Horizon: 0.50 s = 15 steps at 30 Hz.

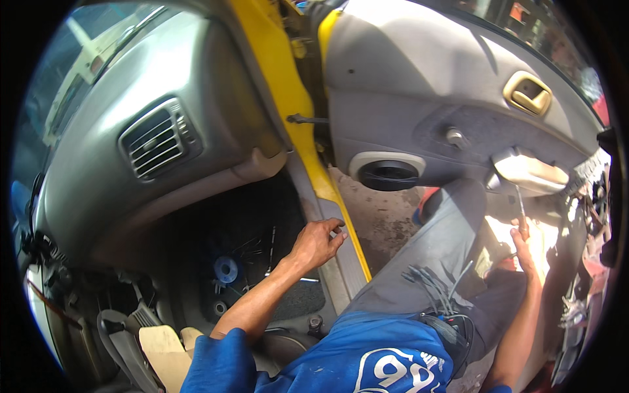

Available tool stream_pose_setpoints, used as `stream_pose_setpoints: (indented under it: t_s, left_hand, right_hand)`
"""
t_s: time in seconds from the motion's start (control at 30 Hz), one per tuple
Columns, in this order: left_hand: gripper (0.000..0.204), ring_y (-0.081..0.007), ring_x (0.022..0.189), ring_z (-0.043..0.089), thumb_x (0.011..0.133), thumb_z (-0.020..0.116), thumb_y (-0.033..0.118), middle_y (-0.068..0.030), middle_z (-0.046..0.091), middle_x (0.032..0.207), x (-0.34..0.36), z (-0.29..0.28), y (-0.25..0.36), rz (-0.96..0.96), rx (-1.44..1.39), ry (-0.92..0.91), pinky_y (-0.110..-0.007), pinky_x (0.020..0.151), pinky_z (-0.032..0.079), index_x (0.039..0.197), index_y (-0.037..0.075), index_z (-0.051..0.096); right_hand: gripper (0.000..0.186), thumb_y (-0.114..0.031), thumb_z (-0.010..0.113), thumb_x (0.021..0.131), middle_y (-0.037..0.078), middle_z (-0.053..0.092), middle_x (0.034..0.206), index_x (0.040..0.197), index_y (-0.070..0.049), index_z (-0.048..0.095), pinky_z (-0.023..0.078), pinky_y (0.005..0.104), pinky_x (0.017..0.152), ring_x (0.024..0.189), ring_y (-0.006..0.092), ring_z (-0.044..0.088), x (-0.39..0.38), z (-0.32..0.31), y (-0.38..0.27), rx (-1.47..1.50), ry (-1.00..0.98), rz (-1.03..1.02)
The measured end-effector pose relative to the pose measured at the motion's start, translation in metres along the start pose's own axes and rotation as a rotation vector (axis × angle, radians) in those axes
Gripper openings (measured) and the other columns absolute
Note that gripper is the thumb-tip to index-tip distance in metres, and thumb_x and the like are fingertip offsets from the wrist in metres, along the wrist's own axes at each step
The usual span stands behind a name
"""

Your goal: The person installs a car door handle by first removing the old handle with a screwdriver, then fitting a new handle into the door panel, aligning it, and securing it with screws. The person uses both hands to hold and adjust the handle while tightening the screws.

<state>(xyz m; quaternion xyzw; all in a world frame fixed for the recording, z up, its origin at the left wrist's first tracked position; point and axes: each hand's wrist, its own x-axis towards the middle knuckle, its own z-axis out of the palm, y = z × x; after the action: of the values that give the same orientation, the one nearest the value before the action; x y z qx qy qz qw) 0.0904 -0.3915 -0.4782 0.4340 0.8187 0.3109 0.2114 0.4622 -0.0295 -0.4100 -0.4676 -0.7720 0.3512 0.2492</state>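
Observation:
My right hand point(532, 245) is wrapped round a screwdriver point(523, 216) with a brownish handle. Its thin shaft points up to the underside of the beige armrest pull point(529, 171) on the car door point(386, 78); whether the tip touches a screw is too small to tell. My left hand point(316, 243) is by the door sill point(344, 259), fingers loosely bent and apart, nothing in them. A bundle of dark cables point(445, 298) lies across my lap.
A grey dashboard point(177, 78) with an air vent point(156, 141) is at the left, a yellow door frame point(282, 78) beside it. In the dark footwell lie a blue ring-shaped roll point(227, 269) and thin metal tools. The door carries a round speaker point(388, 173), window winder mount point(455, 136) and beige handle point(527, 93).

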Motion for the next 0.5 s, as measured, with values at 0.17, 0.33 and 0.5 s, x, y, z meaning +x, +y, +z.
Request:
stream_pose_setpoints:
  t_s: [0.17, 0.33, 0.5]
  left_hand:
    - [0.032, -0.0347, 0.085, 0.075, 0.095, 0.069, 0.020, -0.0230, 0.075, 0.097, -0.040, -0.043, -0.033, -0.275, -0.065, 0.468, -0.042, 0.078, 0.059, 0.117, -0.003, 0.070]
    - [0.030, -0.0413, 0.087, 0.072, 0.094, 0.069, 0.019, -0.0226, 0.073, 0.093, -0.114, -0.008, -0.005, -0.187, 0.010, 0.276, -0.047, 0.076, 0.058, 0.113, -0.003, 0.069]
    - [0.041, -0.0444, 0.111, 0.068, 0.098, 0.063, 0.033, -0.0253, 0.072, 0.117, -0.186, 0.040, 0.033, -0.389, 0.038, -0.483, -0.053, 0.097, 0.054, 0.130, 0.006, 0.067]
  right_hand:
    - [0.014, -0.005, 0.067, 0.091, -0.001, 0.053, 0.076, 0.104, 0.000, 0.066, 0.043, 0.0304, 0.065, 0.069, 0.0102, 0.047, 0.019, 0.031, -0.038, -0.115, -0.210, -0.247]
    - [0.014, 0.000, 0.068, 0.082, 0.012, 0.054, 0.070, 0.096, 0.005, 0.068, 0.043, 0.0358, 0.062, 0.061, 0.0203, 0.048, 0.009, 0.067, -0.079, -0.206, -0.317, -0.495]
    - [0.015, -0.001, 0.067, 0.085, 0.008, 0.051, 0.069, 0.100, 0.003, 0.067, 0.040, 0.0338, 0.060, 0.061, 0.0154, 0.045, 0.005, 0.055, -0.086, -0.191, -0.299, -0.517]
